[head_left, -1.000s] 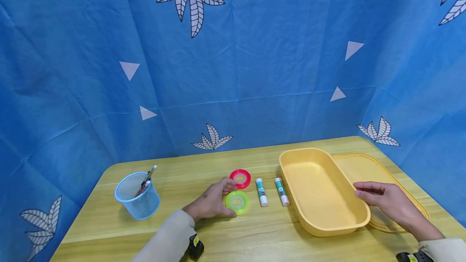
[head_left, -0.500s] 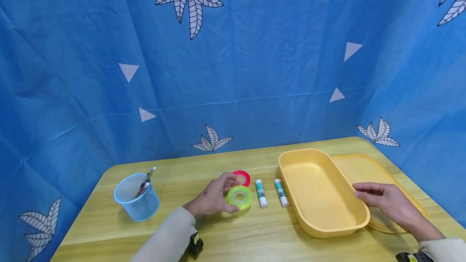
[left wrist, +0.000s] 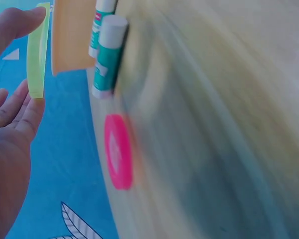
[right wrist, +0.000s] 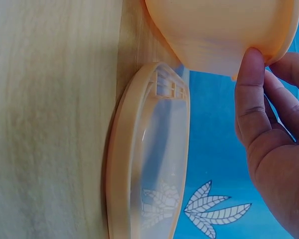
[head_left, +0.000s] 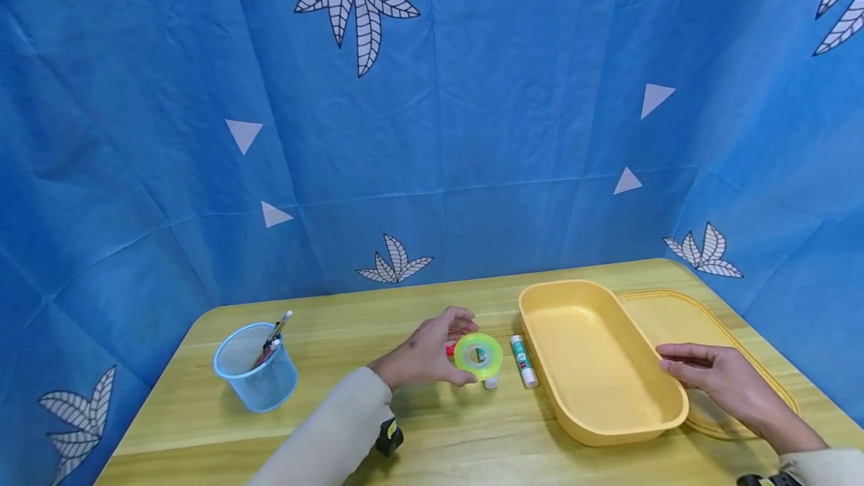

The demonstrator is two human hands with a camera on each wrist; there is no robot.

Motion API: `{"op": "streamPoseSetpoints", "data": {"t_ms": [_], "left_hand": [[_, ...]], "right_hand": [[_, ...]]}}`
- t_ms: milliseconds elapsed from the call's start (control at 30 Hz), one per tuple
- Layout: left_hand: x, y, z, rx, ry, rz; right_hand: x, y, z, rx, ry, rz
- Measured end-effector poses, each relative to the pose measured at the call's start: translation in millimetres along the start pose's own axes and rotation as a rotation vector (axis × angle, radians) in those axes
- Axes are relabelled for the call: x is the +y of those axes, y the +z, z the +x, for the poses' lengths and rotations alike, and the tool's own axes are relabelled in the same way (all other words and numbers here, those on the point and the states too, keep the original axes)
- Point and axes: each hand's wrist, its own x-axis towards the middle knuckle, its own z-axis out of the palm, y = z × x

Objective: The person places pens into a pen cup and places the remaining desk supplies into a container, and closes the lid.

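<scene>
My left hand [head_left: 432,351] pinches a yellow-green roll of tape [head_left: 496,357] between thumb and fingers, held above the table; the left wrist view shows it edge-on. A red tape roll [left wrist: 125,149] lies on the table beneath, mostly hidden by the hand in the head view. Two glue sticks lie side by side: one glue stick [head_left: 524,362] is in full view beside the box, the other glue stick [head_left: 490,382] sits partly behind the held roll. My right hand [head_left: 732,385] grips the right rim of a yellow plastic box [head_left: 601,437], its thumb against the outer wall.
The box's lid [head_left: 776,388] lies flat on the table to the right, partly under the right hand. A blue mesh pen cup [head_left: 266,388] with a few pens stands at the left. A blue patterned cloth [head_left: 472,133] hangs behind the table [head_left: 324,321].
The left hand has lifted the yellow-green tape roll off the table and moved it right, over the red roll and the nearer glue stick. The right hand stays on the box rim.
</scene>
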Motion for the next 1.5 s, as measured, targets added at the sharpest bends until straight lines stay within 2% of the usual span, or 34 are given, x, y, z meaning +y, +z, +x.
{"op": "streamPoseSetpoints", "data": {"t_ms": [267, 367, 800, 1033, 1500], "left_hand": [[12.8, 5.4, 15.3, -0.020, 0.086, 0.018], [15.6, 7.9, 20.5, -0.022, 0.096, 0.012], [29.5, 17.7, 41.8, 0.006, 0.107, -0.009], [31.4, 25.9, 51.6, 0.000, 0.108, 0.005], [39.8, 42.9, 67.3, -0.022, 0.091, -0.064]], "right_hand": [[0.9, 1.4, 0.1, 0.013, -0.010, -0.008], [1.0, 1.8, -0.2, 0.015, -0.010, -0.016], [2.4, 2.3, 0.2, 0.022, -0.021, -0.018], [2.5, 1.5, 0.6, 0.001, -0.011, -0.018], [0.7, -0.5, -0.1, -0.012, 0.003, -0.034]]}}
